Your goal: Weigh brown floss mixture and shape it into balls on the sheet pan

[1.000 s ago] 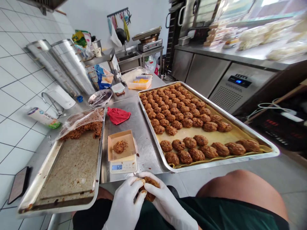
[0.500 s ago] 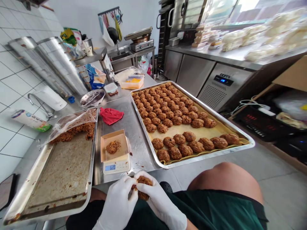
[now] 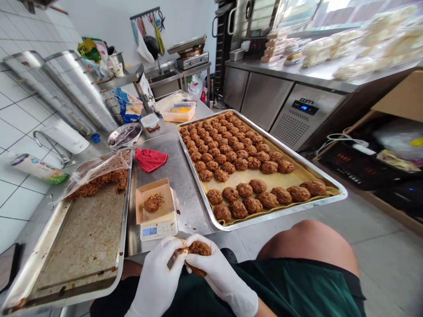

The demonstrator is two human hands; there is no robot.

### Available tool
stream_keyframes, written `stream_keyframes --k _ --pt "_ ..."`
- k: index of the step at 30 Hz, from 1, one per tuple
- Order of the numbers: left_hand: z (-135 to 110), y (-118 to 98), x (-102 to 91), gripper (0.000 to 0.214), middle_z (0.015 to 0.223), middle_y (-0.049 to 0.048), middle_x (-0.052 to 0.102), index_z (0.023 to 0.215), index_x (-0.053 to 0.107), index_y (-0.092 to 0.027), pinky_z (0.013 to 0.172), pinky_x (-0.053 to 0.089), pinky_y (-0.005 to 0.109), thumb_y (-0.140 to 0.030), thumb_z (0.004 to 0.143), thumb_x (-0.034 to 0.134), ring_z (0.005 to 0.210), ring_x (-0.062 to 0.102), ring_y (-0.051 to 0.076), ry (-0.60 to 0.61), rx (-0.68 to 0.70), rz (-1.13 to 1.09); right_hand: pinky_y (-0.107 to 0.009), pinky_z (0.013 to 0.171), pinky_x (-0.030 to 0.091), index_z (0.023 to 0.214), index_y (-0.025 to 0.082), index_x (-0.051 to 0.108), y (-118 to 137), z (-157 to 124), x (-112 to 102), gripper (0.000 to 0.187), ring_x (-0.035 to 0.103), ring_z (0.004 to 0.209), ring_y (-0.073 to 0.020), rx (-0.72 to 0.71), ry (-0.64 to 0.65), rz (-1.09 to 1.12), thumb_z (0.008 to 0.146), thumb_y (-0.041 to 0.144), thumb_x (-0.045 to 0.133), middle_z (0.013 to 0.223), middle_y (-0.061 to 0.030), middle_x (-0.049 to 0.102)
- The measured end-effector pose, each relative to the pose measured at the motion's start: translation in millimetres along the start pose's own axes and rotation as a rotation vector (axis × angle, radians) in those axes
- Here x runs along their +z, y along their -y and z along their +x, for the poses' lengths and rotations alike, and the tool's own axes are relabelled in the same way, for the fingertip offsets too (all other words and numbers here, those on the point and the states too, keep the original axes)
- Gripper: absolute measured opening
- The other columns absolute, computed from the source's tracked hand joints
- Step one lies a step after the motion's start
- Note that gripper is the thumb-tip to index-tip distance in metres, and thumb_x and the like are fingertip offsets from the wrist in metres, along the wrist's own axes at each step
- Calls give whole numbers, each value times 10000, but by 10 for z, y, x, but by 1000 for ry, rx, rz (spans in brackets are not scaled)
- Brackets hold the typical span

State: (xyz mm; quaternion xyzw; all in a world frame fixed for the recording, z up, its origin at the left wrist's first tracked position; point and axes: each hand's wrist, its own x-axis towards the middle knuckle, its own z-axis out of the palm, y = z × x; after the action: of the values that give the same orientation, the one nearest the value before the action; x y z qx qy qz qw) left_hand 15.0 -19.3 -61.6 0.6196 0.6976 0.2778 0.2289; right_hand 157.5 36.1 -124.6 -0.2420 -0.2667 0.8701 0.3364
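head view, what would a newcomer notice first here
The big steel tray at centre right, packed with rows of brown dough mounds, draws the eye first. Next, at the bottom edge, the gloved left hand and right hand cup a dough lump, close to a small scale.

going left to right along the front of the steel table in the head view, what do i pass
dough tray → digital scale → cookie tray

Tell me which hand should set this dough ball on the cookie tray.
Right, probably. The right hand cups the dough ball and lies nearer the cookie tray; the left hand sits by the scale.
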Motion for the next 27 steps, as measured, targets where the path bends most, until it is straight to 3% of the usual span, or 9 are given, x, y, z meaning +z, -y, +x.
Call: stream_keyframes --k 10,15,18,20,23,27 --pt "10 -71 1 145 971 -40 714 993 648 -304 840 505 274 -229 911 555 898 655 163 94 -94 -96 -253 518 385 712 173 610 -52 33 -54 178 528 510 -111 -34 -119 -86 678 210 780 608 19 635" --pt "-9 -51 123 136 842 -36 703 883 643 -276 763 507 273 -162 830 590 796 658 172 -33 -67 -9 -259 544 407 692 162 620 -83 38 -42 163 549 550 -121 -30 -138 -77 618 121 759 644 9 658" --pt "16 47 115 128 849 -18 722 902 660 -275 743 518 291 -193 835 589 776 680 190 -145 -64 89 -264 506 386 696 167 612 -50 0 -14 142 547 503 -132 -12 -81 -1 628 111 722 604 8 642" --pt "65 141 -9 110 890 -11 736 936 671 -282 747 527 304 -258 857 597 779 695 198 -217 -113 143 -261 482 355 681 171 597 -6 -30 0 132 536 477 -131 -35 -42 27 643 127 715 583 8 628" --pt "192 270 -358 203 988 -7 740 1058 650 -296 814 538 317 -368 871 618 877 707 204 -331 -200 125 -255 491 335 677 166 597 42 -50 -10 109 543 494 -127 -33 -23 11 674 141 703 587 -2 629" --pt "479 371 -801 152 1018 11 705 987 647 -264 835 533 309 -367 882 607 914 689 197 -405 -117 159 -263 544 375 758 159 636 9 -21 -25 71 577 545 -135 71 -7 34 698 133 664 624 -18 656"
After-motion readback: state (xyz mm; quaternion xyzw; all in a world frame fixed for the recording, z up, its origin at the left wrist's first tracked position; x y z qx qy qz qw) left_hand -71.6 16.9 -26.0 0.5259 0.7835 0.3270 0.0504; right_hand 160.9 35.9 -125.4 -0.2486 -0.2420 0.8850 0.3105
